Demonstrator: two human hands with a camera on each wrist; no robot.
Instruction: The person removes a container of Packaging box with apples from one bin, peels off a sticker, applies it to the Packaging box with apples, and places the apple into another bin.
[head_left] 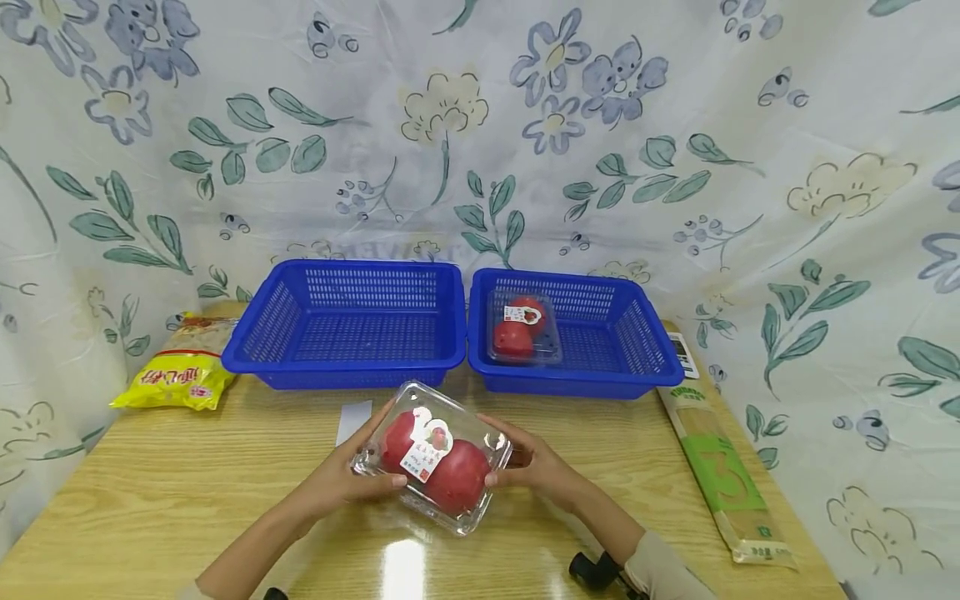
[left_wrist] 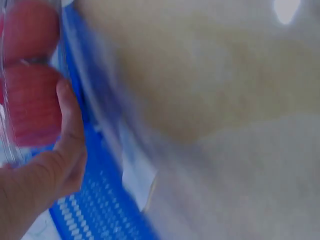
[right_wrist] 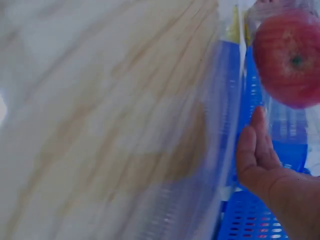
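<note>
A clear plastic box (head_left: pixel 450 414) of red apples (head_left: pixel 457 477) is held tilted above the wooden table, in front of two blue baskets. A white label (head_left: pixel 426 450) sits on its lid. My left hand (head_left: pixel 337 483) grips the box's left side, its thumb on the near edge; the left wrist view shows that thumb (left_wrist: pixel 71 120) beside an apple. On the opposite side my right hand (head_left: pixel 543 475) holds the box between thumb and fingers. In the right wrist view, the right hand's fingers (right_wrist: pixel 255 145) are below one apple (right_wrist: pixel 290 60).
The left blue basket (head_left: pixel 345 367) stands beside the right blue basket (head_left: pixel 570 385), which contains another box of apples (head_left: pixel 516 337). A yellow bag (head_left: pixel 180 375) lies far left, a long green-labelled packet (head_left: pixel 720 467) at right. White paper (head_left: pixel 352 419) lies near the left basket.
</note>
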